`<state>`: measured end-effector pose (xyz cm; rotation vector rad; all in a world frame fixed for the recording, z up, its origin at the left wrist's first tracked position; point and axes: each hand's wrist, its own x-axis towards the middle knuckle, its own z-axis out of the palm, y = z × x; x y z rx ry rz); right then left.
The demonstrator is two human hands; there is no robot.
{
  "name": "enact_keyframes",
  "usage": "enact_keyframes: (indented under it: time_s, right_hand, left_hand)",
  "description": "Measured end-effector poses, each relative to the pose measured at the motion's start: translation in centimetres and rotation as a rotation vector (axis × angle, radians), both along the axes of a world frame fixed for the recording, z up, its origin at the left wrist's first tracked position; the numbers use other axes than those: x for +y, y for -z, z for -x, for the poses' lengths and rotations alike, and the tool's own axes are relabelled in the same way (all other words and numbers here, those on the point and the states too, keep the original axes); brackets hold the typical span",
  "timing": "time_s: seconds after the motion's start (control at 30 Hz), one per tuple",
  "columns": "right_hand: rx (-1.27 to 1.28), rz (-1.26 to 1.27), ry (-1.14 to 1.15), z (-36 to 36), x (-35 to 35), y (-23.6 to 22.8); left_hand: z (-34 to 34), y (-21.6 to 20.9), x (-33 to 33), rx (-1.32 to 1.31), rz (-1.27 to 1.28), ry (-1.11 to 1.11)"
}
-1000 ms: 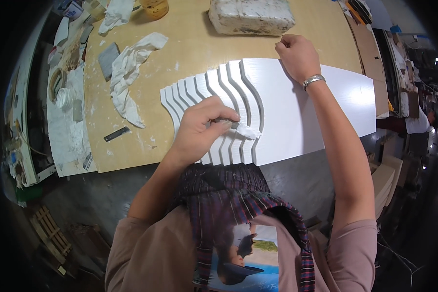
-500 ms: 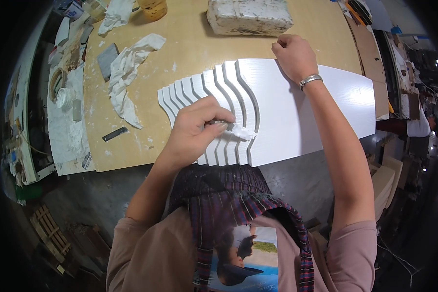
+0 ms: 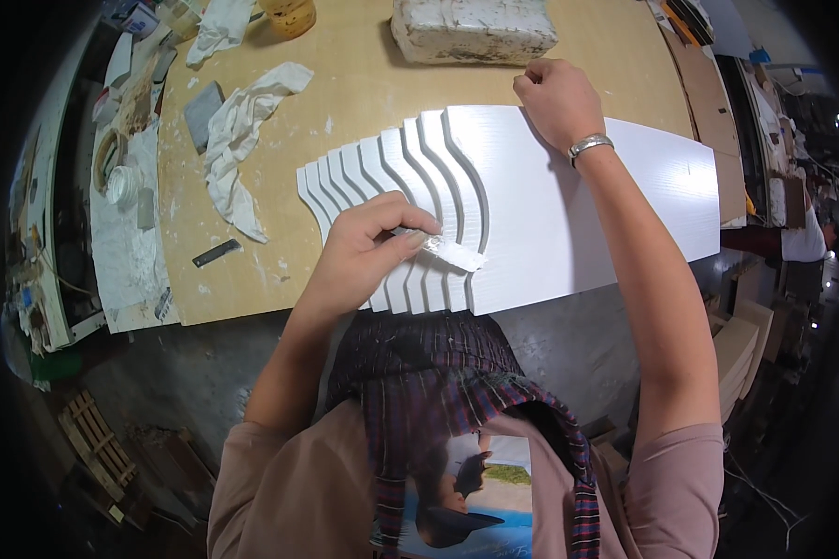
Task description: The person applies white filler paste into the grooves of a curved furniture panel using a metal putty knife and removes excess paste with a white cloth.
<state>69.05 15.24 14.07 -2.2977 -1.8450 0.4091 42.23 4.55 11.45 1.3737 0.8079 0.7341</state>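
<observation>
Plainly a pinch grip: left hand (image 3: 359, 250) has thumb and forefinger clamped on a small whitish strip (image 3: 459, 257), its tip at the curved edge of the top white board (image 3: 550, 224). Cannot tell what the strip is made of; its surface looks uneven. It lies over the near half of the stepped boards (image 3: 368, 168), which overlap like a fan on the worktable (image 3: 354, 93).

Right hand (image 3: 566, 104) at the far edge of the top board, fingers curled in. Cannot tell whether they hold anything or press on the board.

Risks, as judged:
- Boards lie stepped and look loose. A sideways push from the strip could slide one over the next and spoil the even spacing.
- Near edges sit close to the apron (image 3: 419, 359), with floor (image 3: 559, 340) showing just past them. A lean of the body could nudge the stack.
- Only fingertips hold the strip; a snag on a board edge could twist it free or smear the glossy top.
- Bracelet (image 3: 591, 146) on the right wrist hangs near the white face; a dropped wrist could scratch it.

Crumpled rag (image 3: 233, 140) lies left of the boards, apart from them.
</observation>
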Motion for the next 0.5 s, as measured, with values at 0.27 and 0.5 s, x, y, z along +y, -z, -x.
enact_keyframes:
  time_s: [0.27, 0.5]
  right_hand:
    - [0.012, -0.004, 0.0, 0.05, 0.13, 0.19]
    - [0.013, 0.036, 0.011, 0.21, -0.1, -0.19]
  left_hand:
    - [-0.01, 0.54, -0.44, -0.07, 0.082, -0.044]
    - [0.54, 0.87, -0.48, -0.044, 0.175, -0.01]
